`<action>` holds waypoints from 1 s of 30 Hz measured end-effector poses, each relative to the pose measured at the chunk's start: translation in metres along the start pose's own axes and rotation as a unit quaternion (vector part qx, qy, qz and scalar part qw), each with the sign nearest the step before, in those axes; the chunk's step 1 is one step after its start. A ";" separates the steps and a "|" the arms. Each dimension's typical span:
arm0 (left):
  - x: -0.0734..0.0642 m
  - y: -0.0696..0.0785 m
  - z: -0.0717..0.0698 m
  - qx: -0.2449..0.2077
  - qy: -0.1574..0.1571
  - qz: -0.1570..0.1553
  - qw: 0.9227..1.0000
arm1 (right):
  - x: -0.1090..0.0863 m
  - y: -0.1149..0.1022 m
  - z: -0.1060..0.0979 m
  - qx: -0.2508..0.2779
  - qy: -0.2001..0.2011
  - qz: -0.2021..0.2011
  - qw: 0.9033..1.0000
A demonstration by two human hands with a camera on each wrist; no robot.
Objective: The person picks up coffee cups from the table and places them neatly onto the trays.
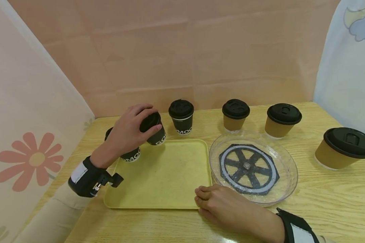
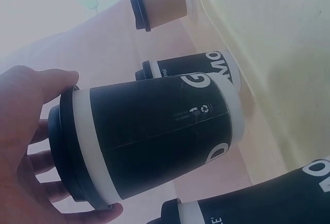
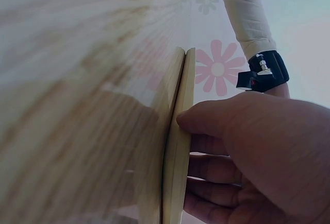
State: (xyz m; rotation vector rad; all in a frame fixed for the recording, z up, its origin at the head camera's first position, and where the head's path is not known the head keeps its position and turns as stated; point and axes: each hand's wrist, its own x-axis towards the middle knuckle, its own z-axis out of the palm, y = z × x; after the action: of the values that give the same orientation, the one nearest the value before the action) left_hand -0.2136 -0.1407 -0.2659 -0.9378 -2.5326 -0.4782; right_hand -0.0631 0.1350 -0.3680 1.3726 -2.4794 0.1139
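My left hand [image 1: 126, 130] grips a black paper coffee cup [image 1: 156, 137] by its black lid, thumb on one side and fingers on the other. The cup leans slightly at the far edge of the yellow tray [image 1: 170, 179]. In the left wrist view, white letters and a white band show on this cup [image 2: 160, 131]. A second black cup [image 1: 131, 156] is partly hidden behind my left hand, and a third [image 1: 182, 125] stands to the right of the held one. At the tray's near right corner, my right hand [image 1: 228, 207] pinches the rim between thumb and fingers.
Right of the tray sits a round clear plastic dish [image 1: 289, 185] with a dark spoked wheel shape [image 1: 246, 165] in its base. Brown lidded cups stand behind it [image 1: 235, 122], [image 1: 280, 128] and at far right [image 1: 337, 157]. A cloth wall [image 1: 200, 60] closes off the back.
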 end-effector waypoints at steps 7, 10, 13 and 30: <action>-0.004 0.003 -0.001 -0.002 0.008 0.011 1.000 | 0.001 0.000 0.000 0.001 0.012 0.001 1.000; -0.006 0.004 -0.001 -0.001 0.010 0.014 1.000 | 0.001 0.000 0.000 -0.001 0.019 0.000 1.000; -0.007 0.005 -0.001 0.001 0.008 0.012 1.000 | 0.001 0.000 0.000 -0.006 0.016 -0.004 1.000; -0.021 0.013 -0.006 -0.019 0.034 0.006 0.999 | 0.001 -0.001 -0.001 0.010 0.000 0.004 1.000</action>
State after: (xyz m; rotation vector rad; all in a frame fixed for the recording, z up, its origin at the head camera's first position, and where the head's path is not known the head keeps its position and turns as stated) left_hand -0.1892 -0.1454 -0.2686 -0.9344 -2.4641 -0.5474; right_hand -0.0628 0.1341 -0.3668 1.3700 -2.4906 0.1401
